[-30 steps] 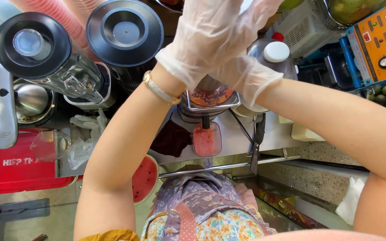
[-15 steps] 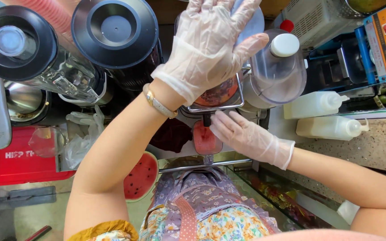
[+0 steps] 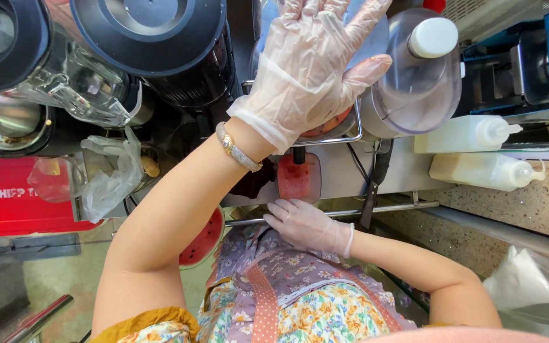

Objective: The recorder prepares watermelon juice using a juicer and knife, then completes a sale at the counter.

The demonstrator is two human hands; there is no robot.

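Note:
My left hand, in a clear glove with a bracelet at the wrist, is raised and spread flat over the top of a metal-rimmed juicer. Red fruit pulp shows under the palm. Below the juicer's spout stands a clear cup of red juice. My right hand, also gloved, rests low on the metal rail at the counter's edge, just under that cup, with nothing in it. A cut watermelon half lies under my left forearm.
Two black-lidded blender jars stand at the upper left. A clear jug with a white cap is right of the juicer, with two squeeze bottles lying beside it. A red tray and a crumpled plastic bag sit at the left.
My right hand has come down from the juicer's top to the counter's edge below the cup. My left hand stays pressed on top of the juicer.

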